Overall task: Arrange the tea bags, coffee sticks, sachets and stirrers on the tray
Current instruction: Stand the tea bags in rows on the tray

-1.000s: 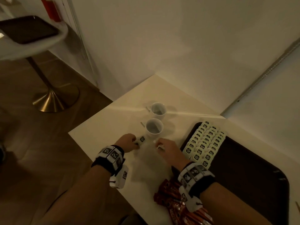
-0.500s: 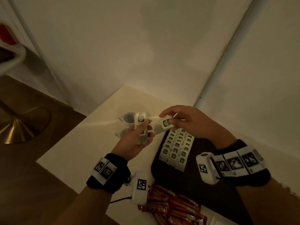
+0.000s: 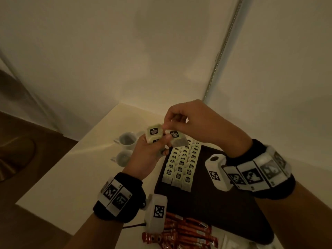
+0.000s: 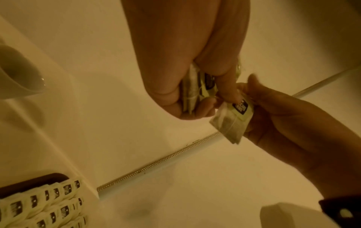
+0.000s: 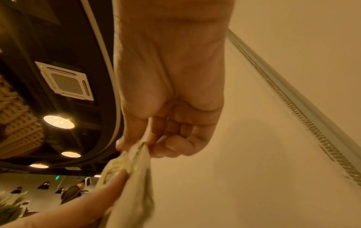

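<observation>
Two hands work together above the near-left corner of the dark tray (image 3: 215, 203), and the reason seems to be a division of labour. The left hand (image 3: 149, 155) is curled around a small stack of tea bags (image 3: 154, 134), so it acts as a store that keeps the spare bags in the air and in order. The right hand (image 3: 194, 123) pinches a single tea bag (image 3: 177, 139) at its top, between thumb and fingertips, and the bag hangs down just beside the stack; I judge that it is being separated from the stack so that it can be laid alone. In the left wrist view this tea bag (image 4: 232, 121) shows its paper body below the label, free of the other hand. On the tray three rows of tea bags (image 3: 181, 164) lie overlapping, each label showing, which is probably why every bag is held by its label end. The coffee sticks (image 3: 181, 232) wait in a loose red pile on the desk (image 3: 62, 177) at the near edge of the tray, not yet arranged. Two white cups (image 3: 126, 140) stand on the desk to the left of the tray, well clear of the rows.
</observation>
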`<move>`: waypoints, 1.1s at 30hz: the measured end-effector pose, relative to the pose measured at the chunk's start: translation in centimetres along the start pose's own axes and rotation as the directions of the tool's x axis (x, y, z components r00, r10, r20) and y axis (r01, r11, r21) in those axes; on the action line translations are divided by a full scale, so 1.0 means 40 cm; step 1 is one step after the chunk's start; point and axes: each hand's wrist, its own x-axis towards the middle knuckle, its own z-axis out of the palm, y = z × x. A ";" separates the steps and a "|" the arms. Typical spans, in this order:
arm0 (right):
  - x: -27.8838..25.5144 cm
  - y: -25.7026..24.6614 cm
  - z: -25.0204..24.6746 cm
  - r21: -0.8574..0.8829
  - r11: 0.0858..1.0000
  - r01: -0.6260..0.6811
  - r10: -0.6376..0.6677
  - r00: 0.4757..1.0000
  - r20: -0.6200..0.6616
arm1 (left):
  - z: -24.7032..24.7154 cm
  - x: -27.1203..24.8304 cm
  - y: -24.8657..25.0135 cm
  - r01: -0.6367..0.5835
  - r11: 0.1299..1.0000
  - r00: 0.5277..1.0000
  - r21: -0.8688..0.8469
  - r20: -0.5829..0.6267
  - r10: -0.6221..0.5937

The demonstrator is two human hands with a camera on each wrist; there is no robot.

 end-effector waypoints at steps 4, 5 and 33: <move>-0.014 0.027 -0.011 0.024 0.999 0.025 -0.024 0.999 -0.048 | 0.003 0.004 0.012 -0.018 0.996 0.999 -0.088 -0.053 0.014; -0.020 0.034 -0.012 0.020 1.000 0.024 -0.023 0.998 -0.055 | 0.004 0.004 0.014 -0.013 0.994 0.998 -0.104 -0.055 0.007; -0.081 0.042 0.072 0.102 0.991 -0.081 0.104 0.966 -0.239 | 0.010 0.005 -0.002 -0.143 0.988 0.959 0.050 -0.239 0.151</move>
